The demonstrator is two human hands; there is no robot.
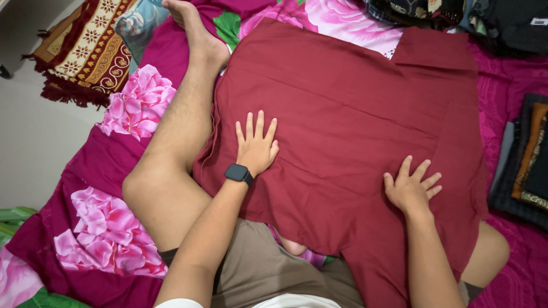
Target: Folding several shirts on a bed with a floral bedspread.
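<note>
While the pink flowered bedspread [108, 239] stretches underneath, a dark red shirt [354, 114] lies smooth and flat over it, hem draped over the knees. Folded clothes [528, 159] crowd the right edge. Left hand [256, 147] and right hand [410, 188] press down, fingers spread.

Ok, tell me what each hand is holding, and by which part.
Nothing is gripped. The left hand lies flat, fingers spread, on the dark red shirt near its left edge; the right hand presses flat on its lower right part.
</note>
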